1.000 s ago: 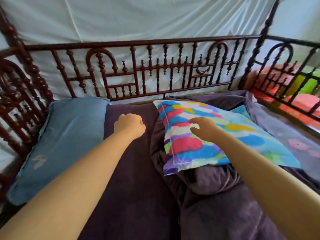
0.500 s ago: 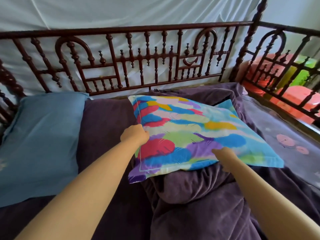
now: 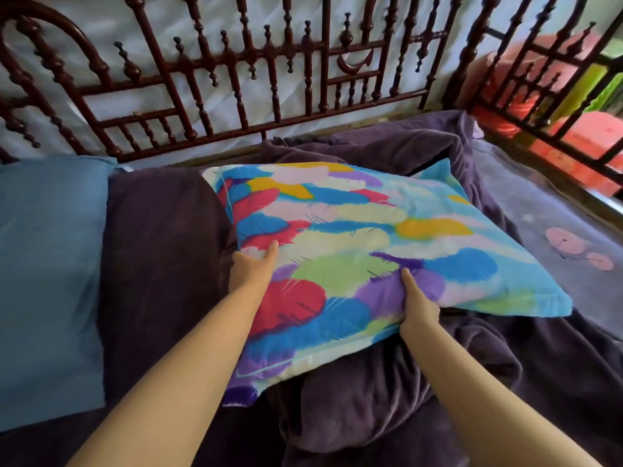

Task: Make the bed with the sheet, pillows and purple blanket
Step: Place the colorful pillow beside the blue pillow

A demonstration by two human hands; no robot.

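Observation:
A multicoloured feather-print pillow [image 3: 364,251] lies tilted on top of the bunched purple blanket [image 3: 387,406] in the middle of the bed. My left hand [image 3: 251,269] grips its left edge, thumb on top. My right hand [image 3: 418,305] pinches its near edge, fingers tucked underneath. A plain blue pillow [image 3: 47,271] lies flat at the left. Dark purple sheet [image 3: 158,264] shows between the two pillows. A lighter purple sheet with pink flower prints [image 3: 553,237] covers the right side.
A dark red carved wooden headboard [image 3: 236,96] runs along the far side, with a white cloth behind it. A matching side rail [image 3: 553,106] closes the right, with red and green things beyond it.
My left hand moved right from the purple sheet onto the colourful pillow's left edge. My right hand slid from the pillow's top to its near edge. Both now grip it; the view has come closer.

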